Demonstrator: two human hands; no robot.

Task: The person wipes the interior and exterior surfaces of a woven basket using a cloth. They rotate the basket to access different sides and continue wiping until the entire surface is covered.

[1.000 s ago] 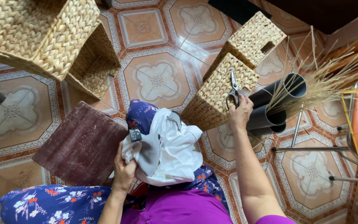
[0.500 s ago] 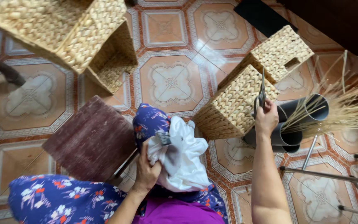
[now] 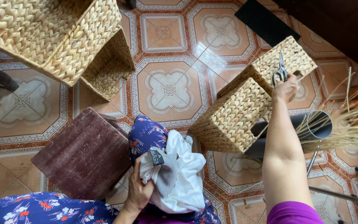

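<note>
Tiled floor (image 3: 168,89), woven baskets (image 3: 233,118), stool (image 3: 83,153)

Scissors (image 3: 280,70): bright metal, smooth.
Cloth (image 3: 179,174): white fabric, soft, matt, with a grey mesh patch.
Baskets (image 3: 237,116): woven straw, coarse.
Floor (image 3: 168,89): glazed tile, glossy.
Stool (image 3: 83,153): worn wood, dull.
</note>
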